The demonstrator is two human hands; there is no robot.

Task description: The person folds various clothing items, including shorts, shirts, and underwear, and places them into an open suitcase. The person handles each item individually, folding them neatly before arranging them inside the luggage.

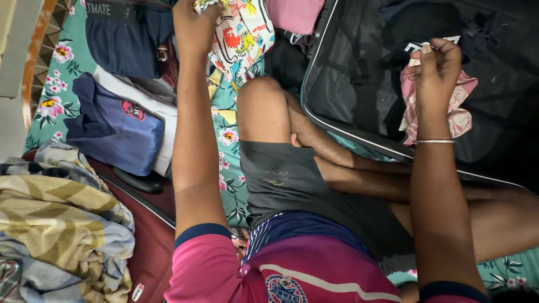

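I sit cross-legged on a floral bedsheet (pixel 56 84). My left hand (pixel 193 25) reaches forward and grips a white cloth with a colourful cartoon print (pixel 244 36) near the top of the view. My right hand (pixel 437 70), with a thin metal bangle on the wrist, holds a pink and white patterned cloth (pixel 461 115) together with a small white tag over the open black suitcase (pixel 359 84). The suitcase lies open to my right, its dark mesh lining showing.
Folded dark blue clothes (pixel 115 126) and another navy garment (pixel 126 42) lie to the left. A pink cloth (pixel 292 14) rests at the top. A maroon suitcase (pixel 151 230) and a striped brown and grey blanket (pixel 56 224) sit at the lower left.
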